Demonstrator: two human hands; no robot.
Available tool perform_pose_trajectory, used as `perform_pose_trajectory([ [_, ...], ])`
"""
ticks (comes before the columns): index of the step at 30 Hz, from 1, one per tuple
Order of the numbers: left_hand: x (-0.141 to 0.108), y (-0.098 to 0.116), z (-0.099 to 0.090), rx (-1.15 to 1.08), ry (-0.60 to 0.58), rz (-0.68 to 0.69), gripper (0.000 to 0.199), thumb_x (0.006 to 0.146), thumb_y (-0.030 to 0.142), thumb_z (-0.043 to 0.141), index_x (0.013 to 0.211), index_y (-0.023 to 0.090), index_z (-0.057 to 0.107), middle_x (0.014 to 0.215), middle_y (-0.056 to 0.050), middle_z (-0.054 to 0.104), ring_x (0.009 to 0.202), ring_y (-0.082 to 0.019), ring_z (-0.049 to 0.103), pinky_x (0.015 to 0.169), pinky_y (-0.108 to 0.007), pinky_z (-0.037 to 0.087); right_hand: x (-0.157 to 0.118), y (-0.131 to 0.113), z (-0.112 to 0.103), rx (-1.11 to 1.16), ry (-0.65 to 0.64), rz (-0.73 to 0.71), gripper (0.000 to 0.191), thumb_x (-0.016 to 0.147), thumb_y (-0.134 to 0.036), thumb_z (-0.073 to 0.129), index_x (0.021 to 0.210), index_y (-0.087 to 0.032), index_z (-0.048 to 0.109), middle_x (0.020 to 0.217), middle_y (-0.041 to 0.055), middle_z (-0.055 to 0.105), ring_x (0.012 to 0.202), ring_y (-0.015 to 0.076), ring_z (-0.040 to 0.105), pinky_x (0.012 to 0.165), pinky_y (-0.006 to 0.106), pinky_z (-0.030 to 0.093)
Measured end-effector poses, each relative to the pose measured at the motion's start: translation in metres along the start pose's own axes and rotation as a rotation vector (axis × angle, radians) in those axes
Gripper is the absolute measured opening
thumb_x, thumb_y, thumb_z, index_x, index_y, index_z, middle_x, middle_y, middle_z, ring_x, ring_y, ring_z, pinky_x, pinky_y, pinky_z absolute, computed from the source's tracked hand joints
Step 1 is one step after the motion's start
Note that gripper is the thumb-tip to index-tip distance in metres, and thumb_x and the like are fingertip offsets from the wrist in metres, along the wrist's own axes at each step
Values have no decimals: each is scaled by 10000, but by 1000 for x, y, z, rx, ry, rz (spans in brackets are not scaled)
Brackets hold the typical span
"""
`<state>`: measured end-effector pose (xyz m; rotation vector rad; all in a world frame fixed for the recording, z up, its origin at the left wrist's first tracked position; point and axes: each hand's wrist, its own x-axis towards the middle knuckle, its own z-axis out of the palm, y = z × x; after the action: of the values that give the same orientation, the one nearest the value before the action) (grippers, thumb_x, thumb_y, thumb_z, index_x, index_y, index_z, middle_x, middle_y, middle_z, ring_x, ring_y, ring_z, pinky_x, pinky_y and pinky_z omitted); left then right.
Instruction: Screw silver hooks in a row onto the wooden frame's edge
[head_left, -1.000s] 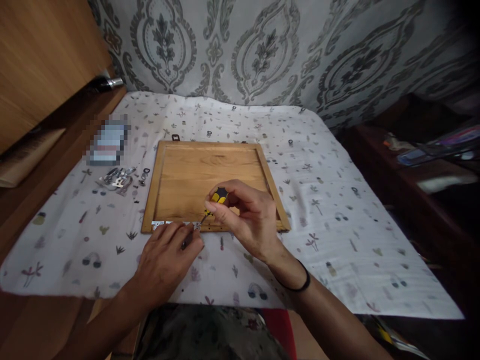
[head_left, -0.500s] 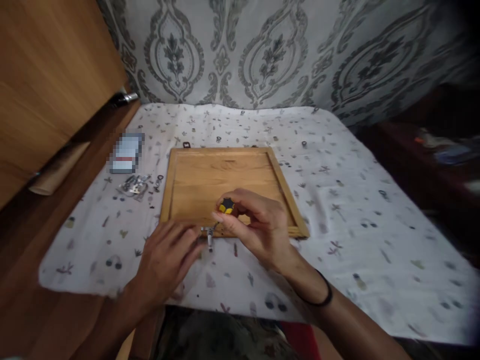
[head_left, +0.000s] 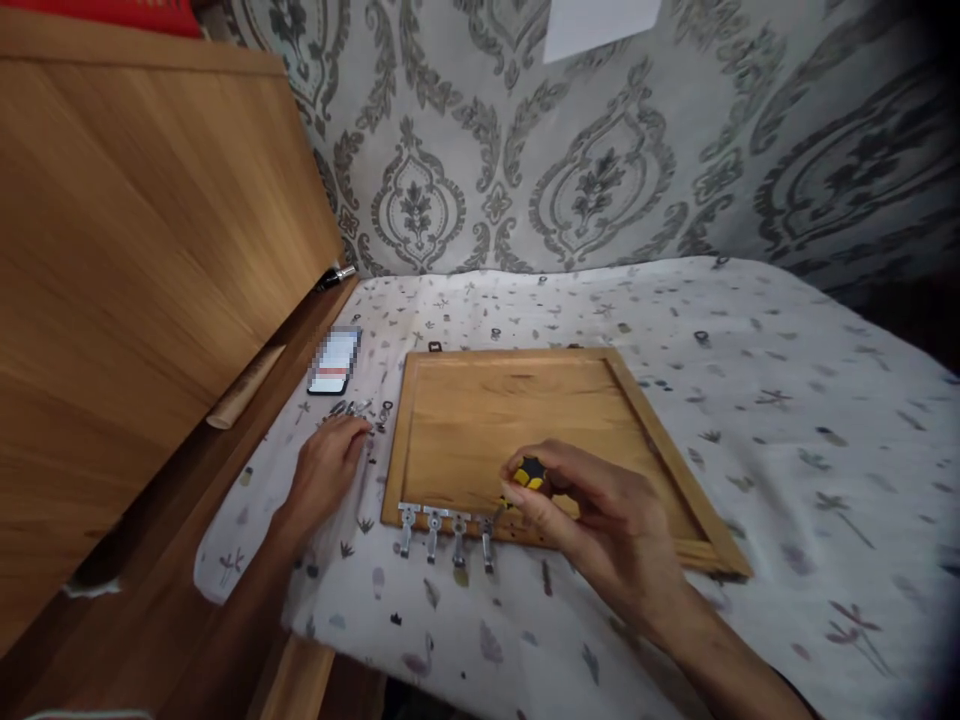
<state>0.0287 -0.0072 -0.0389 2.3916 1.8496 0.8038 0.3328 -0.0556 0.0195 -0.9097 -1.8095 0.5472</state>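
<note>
A framed wooden panel lies flat on the patterned cloth. Several metal hinge-like fittings sit in a row along its near edge. My right hand grips a yellow-and-black screwdriver above that edge, its shaft pointing down toward the rightmost fitting. Off the panel's left side, my left hand reaches to a pile of small metal parts, with thumb and fingers close together. Whether anything is between those fingertips is too small to tell.
A phone lies beyond the metal parts. To the left stand a wooden cabinet and a rolled tan item beside it. Patterned wallpaper rises behind the cloth. Small dark rings are near the panel's left side.
My left hand has left the panel's near edge and moved to the metal parts, uncovering the row of fittings. The camera view has shifted. My right hand still holds the screwdriver.
</note>
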Motion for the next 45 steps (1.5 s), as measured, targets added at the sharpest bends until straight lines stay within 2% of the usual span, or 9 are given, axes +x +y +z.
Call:
perform_pose_trajectory([
  [7,3,10,7,205,-91,-12,205,991,197,529,933,207,725,977,-84,738,1003,-289,647,844,-399,522,-2,2,-2,28,7,28,187,975,-259,685,806,-195,639,685,-20,627,585,100,581,543,190,460],
  [13,4,18,6,344,-142,-24,267,1010,147,468,905,202,708,985,-99,722,1028,-307,628,785,-390,500,-4,2,-2,48,1,38,176,972,-233,676,805,-195,634,696,-21,634,589,96,584,557,186,466],
  [21,3,19,4,369,-183,-27,303,948,56,418,896,184,687,986,-136,710,1028,-320,634,803,-403,513,-4,5,0,54,38,19,139,957,-210,692,827,-191,646,691,-24,621,594,100,572,557,202,452],
  [26,2,14,1,233,-143,-33,231,941,167,452,870,182,671,952,-142,711,1004,-325,645,865,-439,535,-5,4,2,94,36,36,165,970,-269,687,832,-189,649,716,-17,623,613,104,568,588,223,463],
  [28,1,13,-3,143,-133,-29,185,899,186,488,887,196,673,944,-103,726,961,-280,661,868,-399,548,-6,5,2,124,49,41,183,979,-304,678,843,-185,654,732,-11,638,611,103,564,586,226,466],
  [32,-5,25,-14,-155,-158,-42,229,912,319,510,943,203,705,893,-48,729,776,-193,667,639,-275,535,-5,6,4,141,56,42,206,985,-352,679,872,-181,660,741,-11,638,605,98,548,584,229,464],
  [36,-10,54,-23,-472,-277,-72,253,899,396,586,931,197,738,888,-46,747,777,-185,682,626,-256,522,-5,5,4,131,59,53,232,990,-383,672,878,-180,665,735,-10,638,605,102,547,583,234,457],
  [41,-10,91,-25,-656,-471,-45,205,909,361,608,897,188,717,812,-28,740,737,-171,680,645,-250,523,-6,5,4,134,66,40,213,987,-369,687,908,-173,665,742,-17,626,612,97,540,587,231,444],
  [45,-9,107,-15,-696,-575,26,179,926,308,602,863,187,719,831,-28,752,772,-171,687,695,-257,510,-6,5,4,120,51,49,255,996,-412,670,900,-177,656,726,-27,594,618,101,529,597,237,441],
])
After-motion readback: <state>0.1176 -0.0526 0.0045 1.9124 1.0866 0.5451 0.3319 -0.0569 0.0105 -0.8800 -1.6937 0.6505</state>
